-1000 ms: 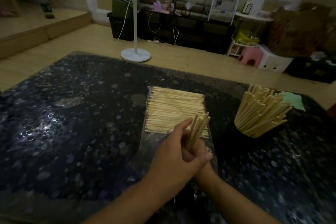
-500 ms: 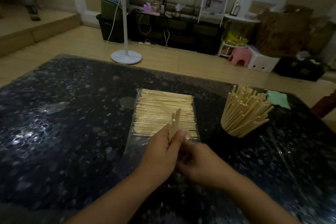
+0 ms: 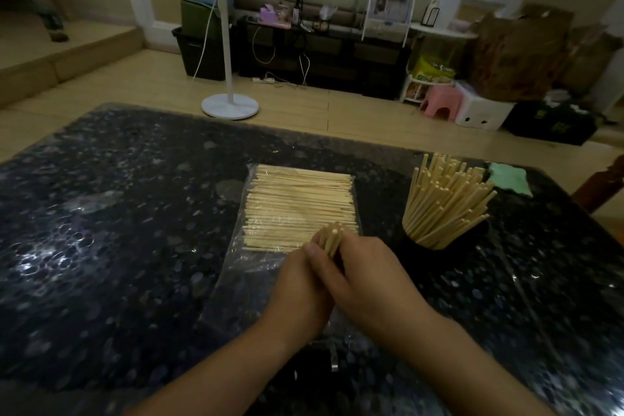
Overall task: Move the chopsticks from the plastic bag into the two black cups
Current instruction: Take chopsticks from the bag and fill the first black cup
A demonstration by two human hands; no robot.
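Observation:
A clear plastic bag [image 3: 266, 257] lies flat on the dark table, with a layer of pale wooden chopsticks [image 3: 297, 203] inside. Over its near end, my left hand [image 3: 300, 287] and my right hand [image 3: 368, 277] press together around a small upright bundle of chopsticks [image 3: 331, 237], whose tips stick up between the fingers. To the right stands a black cup [image 3: 418, 241], packed with chopsticks [image 3: 445, 199] that fan outward. A second black cup shows dimly under my wrists at the near edge; I cannot make it out clearly.
The table [image 3: 118, 246] is dark, speckled and glossy. A green cloth [image 3: 510, 179] lies at its far right corner by a wooden chair part [image 3: 604, 186]. Beyond the table are a white fan stand [image 3: 229, 105], a pink stool [image 3: 439, 105] and a black shelf.
My right hand has come up against the left, so both now clasp the bundle. The bundle has gone from leaning right to standing upright. The view has shifted slightly.

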